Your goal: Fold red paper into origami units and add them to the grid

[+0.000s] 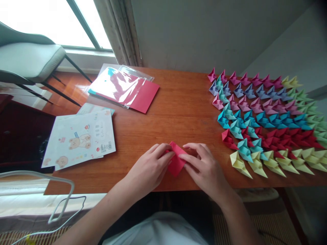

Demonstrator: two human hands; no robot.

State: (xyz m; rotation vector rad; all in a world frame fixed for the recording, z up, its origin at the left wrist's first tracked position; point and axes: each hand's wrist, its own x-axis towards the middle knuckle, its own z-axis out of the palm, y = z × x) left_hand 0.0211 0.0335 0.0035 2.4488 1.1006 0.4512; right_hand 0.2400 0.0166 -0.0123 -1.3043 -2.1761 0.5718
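Observation:
A small red sheet of paper [176, 160], partly folded, lies near the front edge of the wooden table [178, 105]. My left hand [150, 166] presses its left side with the fingertips pinched on the paper. From the right, my right hand [203, 166] covers the other side, its fingers pressed onto the fold. Both hands touch each other over the paper.
Many folded paper shapes [265, 122] in pink, purple, blue, red, yellow and green lie in rows on the right. A plastic pack of coloured paper [122, 86] sits at the back left. Printed sheets with a bear [80, 139] lie at the left edge. A chair [30, 58] stands by the window.

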